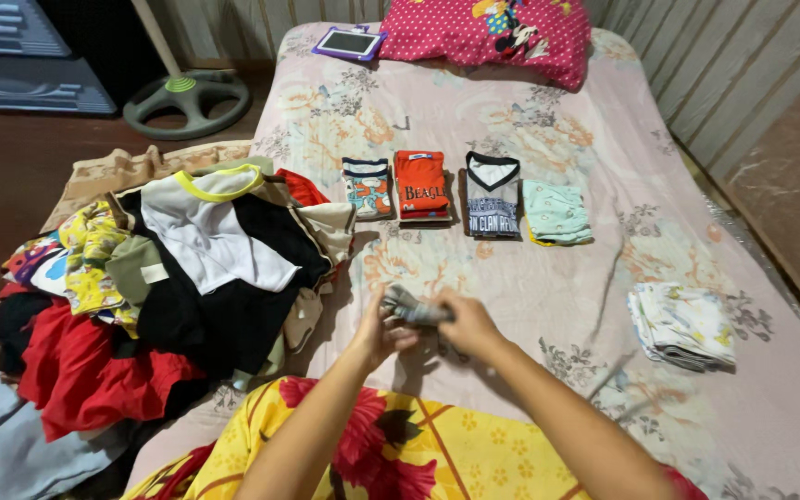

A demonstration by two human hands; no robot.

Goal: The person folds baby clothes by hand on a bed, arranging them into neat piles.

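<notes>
- Cloth point(416, 310): a small grey garment with a faint pattern, bunched into a compact, crumpled roll.
- It is held just above the floral bedsheet, near the bed's 6 o'clock edge.
- Left hand point(379, 331) grips its 9 o'clock end, fingers curled round it.
- Right hand point(468, 324) grips its 3 o'clock end, covering part of it.
- Only the middle strip between the two hands shows; its kind and full shape cannot be told.
</notes>
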